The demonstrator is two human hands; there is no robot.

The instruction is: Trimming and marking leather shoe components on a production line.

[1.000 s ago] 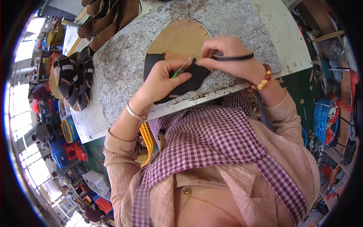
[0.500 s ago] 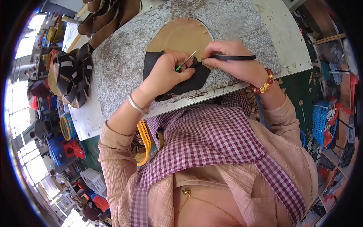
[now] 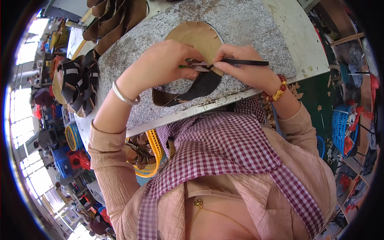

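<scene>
A piece like a shoe upper lies on the stone slab, with a rounded tan part [image 3: 196, 34] at the far side and a black band [image 3: 200, 89] curving toward the near edge. My left hand [image 3: 170, 60] is closed around small snips [image 3: 198, 66] with a bit of green at the handle; their blades point right, at the top of the black band. Pinched in my right hand [image 3: 244, 66] is a narrow flat black strip [image 3: 250, 62], its free end sticking out to the right. Its other end is at the black band, close to the snips' tips.
The grey speckled slab [image 3: 132, 52] rests on a white table [image 3: 312, 56]. Brown curved pieces [image 3: 114, 20] are stacked at the far left, and black and tan ones [image 3: 76, 82] nearer. Below the front edge sits a yellow basket [image 3: 156, 150] of brown pieces; a blue basket [image 3: 344, 124] stands right.
My left hand has moved up and left, and the snips now show two blades spread. The black band has curled away from the tan part. My right hand has barely moved.
</scene>
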